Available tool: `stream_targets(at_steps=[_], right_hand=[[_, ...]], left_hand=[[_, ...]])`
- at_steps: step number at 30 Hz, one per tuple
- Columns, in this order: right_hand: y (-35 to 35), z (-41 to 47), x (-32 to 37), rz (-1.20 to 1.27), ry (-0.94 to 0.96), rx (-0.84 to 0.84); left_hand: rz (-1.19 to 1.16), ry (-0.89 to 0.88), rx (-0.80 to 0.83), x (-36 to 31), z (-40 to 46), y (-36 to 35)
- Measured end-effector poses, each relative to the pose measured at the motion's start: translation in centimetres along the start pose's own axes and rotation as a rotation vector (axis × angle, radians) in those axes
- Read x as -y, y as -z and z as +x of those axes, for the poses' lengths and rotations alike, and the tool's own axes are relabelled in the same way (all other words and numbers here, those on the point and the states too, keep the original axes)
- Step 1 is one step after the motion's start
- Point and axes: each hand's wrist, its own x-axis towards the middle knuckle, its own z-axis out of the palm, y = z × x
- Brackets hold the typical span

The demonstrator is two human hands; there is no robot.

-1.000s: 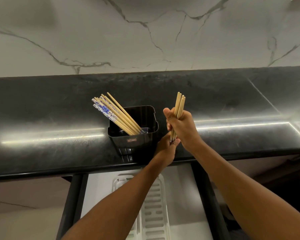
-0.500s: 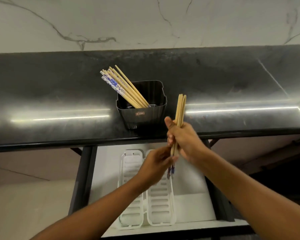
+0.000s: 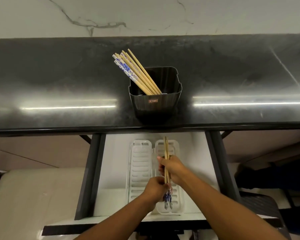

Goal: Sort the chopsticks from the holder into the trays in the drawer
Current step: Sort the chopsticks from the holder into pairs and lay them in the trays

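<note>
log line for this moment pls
both hands grip bundle of tan wooden chopsticks | left hand | right hand | over right white slotted tray

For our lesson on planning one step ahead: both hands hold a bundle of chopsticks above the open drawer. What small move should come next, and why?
Probably lower the bundle of chopsticks flat into the right tray and let go. The right hand and left hand grip it lengthwise directly above that tray, which looks empty like the left tray. More chopsticks wait in the holder.
</note>
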Motion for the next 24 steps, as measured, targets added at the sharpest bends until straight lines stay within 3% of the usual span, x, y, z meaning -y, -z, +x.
stream_targets(at_steps=[4, 8, 18, 24], right_hand=[[-0.1, 2.4, -0.9, -0.091, -0.136, -0.034], [0.1, 3.2, -1.4, -0.085, -0.221, -0.060], [0.2, 2.7, -1.6, -0.041, -0.225, -0.121], [1.0, 0.1, -0.5, 0.060, -0.159, -0.055]], left_hand=[[0.011, 0.134, -0.061, -0.1, 1.3, -0.7], [0.090, 0.157, -0.146, -0.2, 2.0, -1.6], [0.301, 0.101, -0.127, -0.3, 2.0, -2.1], [0.338, 0.039, -0.118, -0.6, 0.9, -1.2]])
